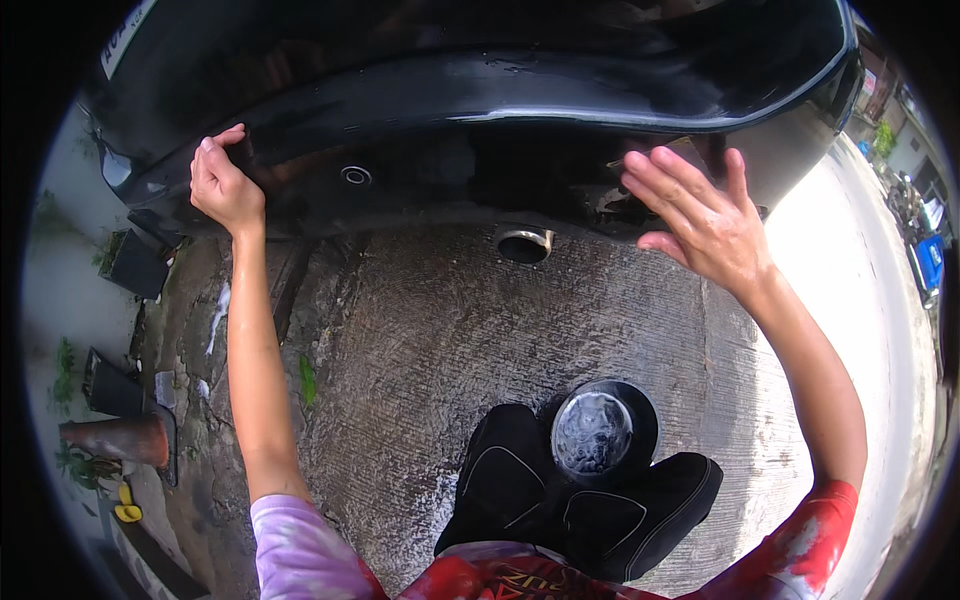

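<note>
Before me is the glossy black rear bumper (420, 92) of a car, wet in places. My left hand (228, 188) is up at the bumper's left part, its fingers curled in; whatever they hold, if anything, is hidden. At the right, my right hand (705, 212) is raised with its fingers stretched out and nothing in it. It is nearest the bumper's lower right part; whether it touches cannot be made out. A round sensor (355, 175) sits in the bumper between my hands. Below the lower edge pokes an exhaust pipe (525, 244).
A bucket (648, 410) of foamy water stands on the wet concrete (420, 330) by my black-clad knees. Along the left are dark plant pots (112, 385), an orange cone (120, 440) lying on its side, and something yellow (127, 505). A sunlit road (850, 280) runs at the right.
</note>
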Action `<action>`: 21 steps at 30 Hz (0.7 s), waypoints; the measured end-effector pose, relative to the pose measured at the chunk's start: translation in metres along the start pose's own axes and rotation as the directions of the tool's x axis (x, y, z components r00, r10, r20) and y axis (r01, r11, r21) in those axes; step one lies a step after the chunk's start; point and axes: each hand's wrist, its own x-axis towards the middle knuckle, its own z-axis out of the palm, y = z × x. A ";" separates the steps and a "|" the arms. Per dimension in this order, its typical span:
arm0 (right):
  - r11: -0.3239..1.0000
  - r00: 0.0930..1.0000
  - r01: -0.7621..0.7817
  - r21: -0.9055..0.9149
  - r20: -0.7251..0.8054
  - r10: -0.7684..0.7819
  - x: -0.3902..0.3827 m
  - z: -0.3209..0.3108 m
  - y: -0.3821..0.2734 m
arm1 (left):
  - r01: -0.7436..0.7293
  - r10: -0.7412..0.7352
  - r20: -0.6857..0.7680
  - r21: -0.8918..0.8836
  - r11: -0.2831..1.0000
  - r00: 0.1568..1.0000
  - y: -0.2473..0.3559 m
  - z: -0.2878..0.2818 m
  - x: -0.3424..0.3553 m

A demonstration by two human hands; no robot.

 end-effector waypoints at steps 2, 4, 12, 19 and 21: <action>0.990 0.994 -0.107 0.097 0.031 0.104 -0.007 0.003 -0.012 | 0.015 -0.015 -0.005 0.006 1.000 1.000 0.003 0.005 -0.010; 0.995 0.996 -0.055 0.078 -0.063 0.060 0.056 -0.007 -0.062 | -0.006 0.006 0.002 -0.004 1.000 1.000 0.003 0.012 -0.012; 0.994 0.970 -0.086 0.074 -0.222 0.100 0.010 0.014 -0.010 | 0.004 -0.004 0.005 -0.037 0.999 1.000 0.000 0.006 -0.013; 0.925 0.888 -0.298 0.237 -0.286 0.360 0.070 0.002 -0.067 | 0.008 -0.007 0.029 -0.049 0.999 1.000 -0.005 0.012 -0.016; 0.947 0.906 -0.242 0.210 -0.300 0.298 0.113 -0.015 -0.089 | 0.042 -0.038 0.066 -0.062 0.997 0.997 -0.004 0.010 -0.020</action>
